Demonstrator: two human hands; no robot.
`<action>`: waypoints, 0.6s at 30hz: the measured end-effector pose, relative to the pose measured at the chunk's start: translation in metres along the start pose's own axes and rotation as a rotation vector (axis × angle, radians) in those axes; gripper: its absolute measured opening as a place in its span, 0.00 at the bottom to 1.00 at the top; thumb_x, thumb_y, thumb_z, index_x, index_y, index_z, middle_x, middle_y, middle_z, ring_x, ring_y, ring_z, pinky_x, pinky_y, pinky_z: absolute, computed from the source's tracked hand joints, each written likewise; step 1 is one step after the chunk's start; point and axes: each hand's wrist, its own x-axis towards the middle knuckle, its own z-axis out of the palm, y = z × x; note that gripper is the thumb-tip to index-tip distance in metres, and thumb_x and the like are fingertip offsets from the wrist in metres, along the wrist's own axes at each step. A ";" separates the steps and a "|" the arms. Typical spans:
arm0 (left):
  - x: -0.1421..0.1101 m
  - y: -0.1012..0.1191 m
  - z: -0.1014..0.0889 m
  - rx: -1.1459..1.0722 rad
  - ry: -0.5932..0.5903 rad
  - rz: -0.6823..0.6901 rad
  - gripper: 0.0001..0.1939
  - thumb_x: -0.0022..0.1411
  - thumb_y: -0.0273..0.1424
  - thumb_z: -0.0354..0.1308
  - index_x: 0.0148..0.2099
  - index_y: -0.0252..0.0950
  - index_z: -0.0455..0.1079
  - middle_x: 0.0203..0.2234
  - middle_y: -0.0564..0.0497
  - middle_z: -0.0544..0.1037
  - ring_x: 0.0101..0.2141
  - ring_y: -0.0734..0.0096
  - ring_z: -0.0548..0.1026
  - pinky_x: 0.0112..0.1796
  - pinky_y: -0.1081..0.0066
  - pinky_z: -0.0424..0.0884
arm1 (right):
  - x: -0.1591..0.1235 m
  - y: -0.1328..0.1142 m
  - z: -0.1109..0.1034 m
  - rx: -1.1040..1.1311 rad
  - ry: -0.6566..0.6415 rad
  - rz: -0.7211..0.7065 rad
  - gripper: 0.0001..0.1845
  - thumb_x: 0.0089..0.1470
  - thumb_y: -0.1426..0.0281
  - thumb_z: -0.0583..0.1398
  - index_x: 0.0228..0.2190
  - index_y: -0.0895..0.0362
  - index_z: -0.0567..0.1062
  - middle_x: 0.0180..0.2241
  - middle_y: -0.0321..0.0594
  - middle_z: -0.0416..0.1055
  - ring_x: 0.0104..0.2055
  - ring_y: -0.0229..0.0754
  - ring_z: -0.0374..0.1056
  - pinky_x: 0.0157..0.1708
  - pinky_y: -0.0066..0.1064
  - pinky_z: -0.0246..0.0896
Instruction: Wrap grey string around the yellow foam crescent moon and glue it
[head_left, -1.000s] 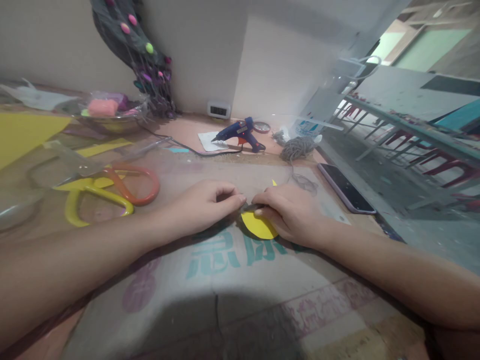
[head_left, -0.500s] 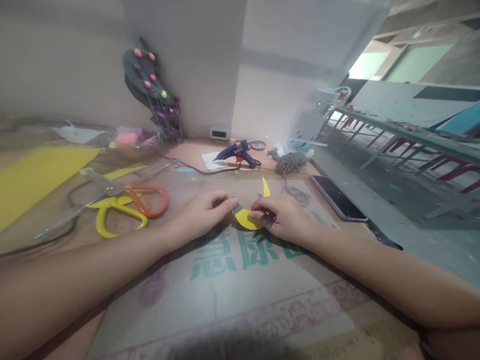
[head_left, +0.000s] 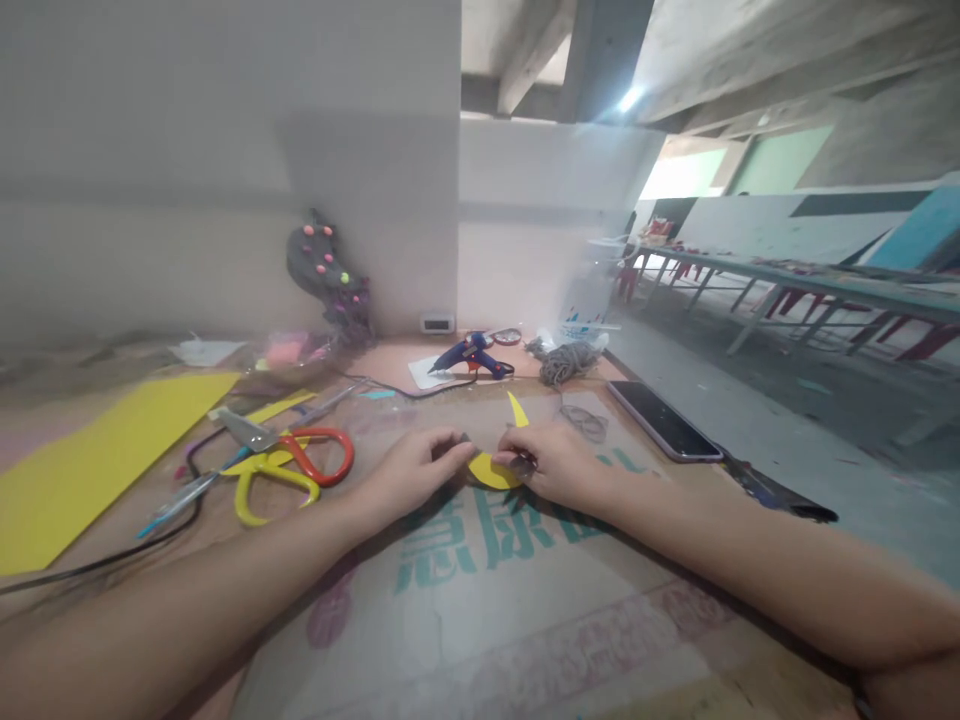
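Note:
A yellow paper crescent (head_left: 495,474) is held between my two hands, low over the printed cardboard sheet (head_left: 480,630). My left hand (head_left: 427,462) pinches its left end, where a dark strip shows by the fingertips. On the other side my right hand (head_left: 551,460) grips the crescent with thumb and fingers, and the pointed yellow tip rises behind the knuckles. Something dark shows at the right fingertips, too small to make out. Left of my left hand lie scissors (head_left: 330,458) with one orange and one yellow handle loop, resting over yellow paper scraps.
A blue glue gun (head_left: 472,355) stands on a white pad beyond my hands. Grey yarn (head_left: 570,360) and a phone (head_left: 664,420) lie to the right. Yellow sheet (head_left: 112,450) covers the left side. A dark crescent ornament (head_left: 322,270) with coloured balls leans against the wall.
The camera view has tilted up, so the table's things sit lower in the picture and more of the ceiling shows. Both hands still hold the yellow crescent in nearly the same pose.

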 end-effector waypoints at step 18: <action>0.007 -0.014 0.002 -0.371 0.145 -0.108 0.17 0.62 0.43 0.51 0.29 0.35 0.61 0.23 0.56 0.62 0.25 0.76 0.62 0.24 0.76 0.56 | 0.016 0.055 -0.019 -0.048 0.110 0.266 0.19 0.57 0.71 0.56 0.51 0.58 0.70 0.48 0.49 0.71 0.49 0.49 0.67 0.48 0.41 0.62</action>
